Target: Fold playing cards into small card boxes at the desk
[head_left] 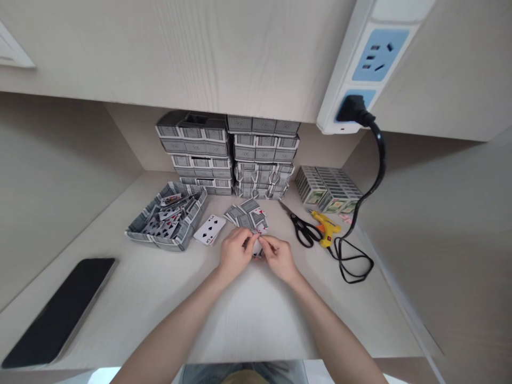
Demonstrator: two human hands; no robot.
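Observation:
Near the middle of the white desk, my left hand (pixel 236 249) and my right hand (pixel 279 257) meet with fingers pinched on a playing card (pixel 257 248), which they partly cover. Just beyond them lies a loose pile of cards (pixel 246 213), mostly backs up, with a few red faces showing. Left of my left hand, a few face-up cards (pixel 209 229) lie on the desk, a spade card on top. Farther left, a box made of folded cards (pixel 181 239) holds many loose cards.
Stacked card-made boxes (pixel 264 154) stand at the back, with packed card decks (pixel 330 188) to their right. Black scissors (pixel 304 229), a yellow glue gun (pixel 328 228) and its looped cable lie at right. A dark phone (pixel 60 312) lies front left; a power strip (pixel 372 69) hangs above.

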